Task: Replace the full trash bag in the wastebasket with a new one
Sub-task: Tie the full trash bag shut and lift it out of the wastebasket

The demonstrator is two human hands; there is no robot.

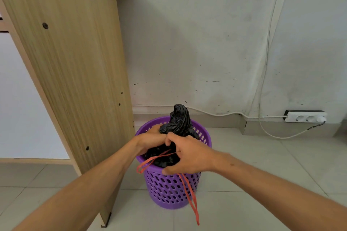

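A purple perforated wastebasket stands on the tiled floor beside a wooden desk panel. A full black trash bag sits in it, its gathered top twisted into a peak above the rim. My left hand grips the bag's neck on the left. My right hand pinches the neck from the right, over the basket's front. Red drawstrings hang from the bag: one loop drapes over the left rim, a longer loop dangles down the basket's front almost to the floor.
The wooden desk side panel stands close on the left of the basket. A white wall is right behind. A white power strip with a cable lies on the floor at the right. Tiled floor stretches to the right and front.
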